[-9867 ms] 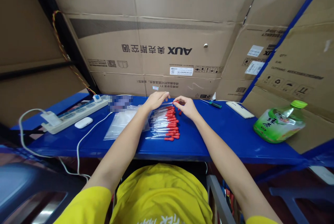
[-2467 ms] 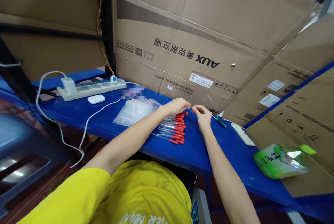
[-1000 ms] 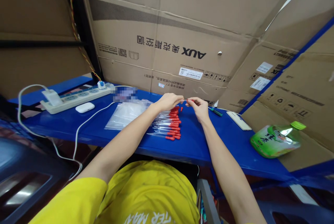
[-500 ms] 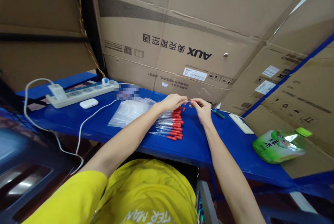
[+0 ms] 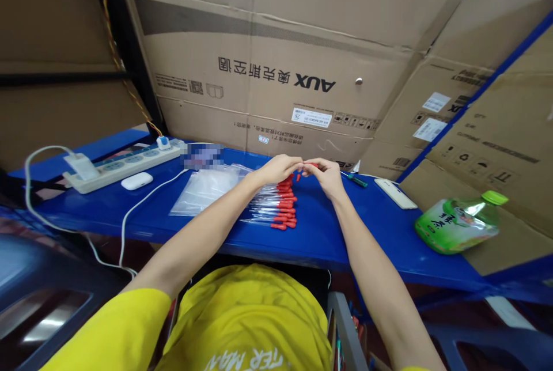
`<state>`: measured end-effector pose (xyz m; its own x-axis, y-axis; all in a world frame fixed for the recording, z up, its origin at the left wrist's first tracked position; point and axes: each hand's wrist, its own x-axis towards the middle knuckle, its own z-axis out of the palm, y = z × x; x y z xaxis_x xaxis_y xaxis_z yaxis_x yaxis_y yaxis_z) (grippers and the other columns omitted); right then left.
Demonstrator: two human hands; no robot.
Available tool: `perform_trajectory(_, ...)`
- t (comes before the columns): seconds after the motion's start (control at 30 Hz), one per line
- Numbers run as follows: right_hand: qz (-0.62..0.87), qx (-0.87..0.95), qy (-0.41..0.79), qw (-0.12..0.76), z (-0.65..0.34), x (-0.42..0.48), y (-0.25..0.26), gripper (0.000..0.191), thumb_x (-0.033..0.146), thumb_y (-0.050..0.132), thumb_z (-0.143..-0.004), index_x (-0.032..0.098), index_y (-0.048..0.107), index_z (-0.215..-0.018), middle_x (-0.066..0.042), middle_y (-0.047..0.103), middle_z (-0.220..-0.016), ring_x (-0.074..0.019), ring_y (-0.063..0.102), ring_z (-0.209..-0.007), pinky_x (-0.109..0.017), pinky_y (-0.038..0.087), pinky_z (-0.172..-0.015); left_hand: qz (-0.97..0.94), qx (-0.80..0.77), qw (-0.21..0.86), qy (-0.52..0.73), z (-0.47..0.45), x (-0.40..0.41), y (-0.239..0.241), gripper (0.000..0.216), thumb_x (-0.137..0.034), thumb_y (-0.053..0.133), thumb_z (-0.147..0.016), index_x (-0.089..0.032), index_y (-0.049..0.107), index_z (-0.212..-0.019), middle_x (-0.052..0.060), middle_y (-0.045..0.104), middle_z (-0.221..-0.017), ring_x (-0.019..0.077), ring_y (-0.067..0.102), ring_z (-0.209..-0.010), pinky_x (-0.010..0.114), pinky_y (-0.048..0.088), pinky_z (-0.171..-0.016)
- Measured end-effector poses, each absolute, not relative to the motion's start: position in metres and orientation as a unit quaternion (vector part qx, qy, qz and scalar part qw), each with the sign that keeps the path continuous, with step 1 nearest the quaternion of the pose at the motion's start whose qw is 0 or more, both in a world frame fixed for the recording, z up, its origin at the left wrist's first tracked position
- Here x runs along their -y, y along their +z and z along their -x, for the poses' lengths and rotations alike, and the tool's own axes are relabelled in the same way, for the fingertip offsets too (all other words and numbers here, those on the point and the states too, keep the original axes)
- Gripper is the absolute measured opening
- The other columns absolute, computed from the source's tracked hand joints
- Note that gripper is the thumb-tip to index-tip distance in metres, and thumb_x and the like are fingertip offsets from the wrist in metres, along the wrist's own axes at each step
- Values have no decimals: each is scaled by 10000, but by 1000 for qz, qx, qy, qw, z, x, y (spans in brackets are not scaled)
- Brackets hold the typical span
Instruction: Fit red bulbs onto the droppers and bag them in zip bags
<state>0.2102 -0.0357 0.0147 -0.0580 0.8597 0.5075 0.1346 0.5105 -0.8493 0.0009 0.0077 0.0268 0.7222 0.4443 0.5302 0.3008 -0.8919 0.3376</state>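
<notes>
My right hand (image 5: 327, 176) is closed on a red rubber bulb (image 5: 311, 165), pinched between thumb and fingertips. My left hand (image 5: 280, 168) meets it from the other side, its fingers pressed together on what looks like the clear tube of the same dropper; the tube itself is mostly hidden. Below the hands lies a pile of clear droppers with red bulbs (image 5: 285, 205), the bulbs pointing right. A loose red bulb (image 5: 298, 177) lies just under my fingers. Clear plastic bags (image 5: 207, 186) lie left of the pile, partly behind my left forearm.
A power strip (image 5: 125, 165), a white earbud case (image 5: 137, 181) and a white cable are on the blue table's left. To the right lie a green-handled screwdriver (image 5: 358, 181), a white phone (image 5: 395, 193) and a green bottle (image 5: 458, 224) on its side. Cardboard (image 5: 276, 42) walls the back.
My hands have come together, closing the small gap where the thin clear tube showed between them. The camera view has shifted slightly; the pile of droppers looks the same.
</notes>
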Motion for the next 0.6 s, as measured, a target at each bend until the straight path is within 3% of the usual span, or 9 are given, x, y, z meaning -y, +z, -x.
perform_trajectory(0.3, 393, 640, 343, 564, -222, 28, 13, 493, 625, 910, -690, 210, 795, -929, -26, 779, -736, -190, 720, -636, -342, 626, -675, -908, -273, 75, 308, 5, -15, 21, 420, -540, 465, -1081, -208, 715, -1136, 35, 749, -853, 176, 640, -733, 263, 390, -695)
perform_trajectory(0.47, 381, 632, 343, 581, -228, 23, 10, 492, 593, 937, -659, 208, 806, -935, -35, 797, -772, -214, 759, -711, -365, 638, -742, -910, -278, 91, 293, 8, -18, 22, 461, -514, 378, -1111, -219, 731, -1127, 57, 789, -1040, 193, 694, -890, 264, 433, -785)
perform_trajectory(0.6, 379, 635, 343, 579, -228, 22, 8, 449, 564, 942, -662, 201, 822, -896, -46, 801, -766, -222, 762, -700, -372, 636, -725, -917, -261, 91, 287, 8, -20, 23, 467, -484, 362, -1116, -202, 734, -1095, 62, 789, -1030, 186, 684, -855, 264, 435, -792)
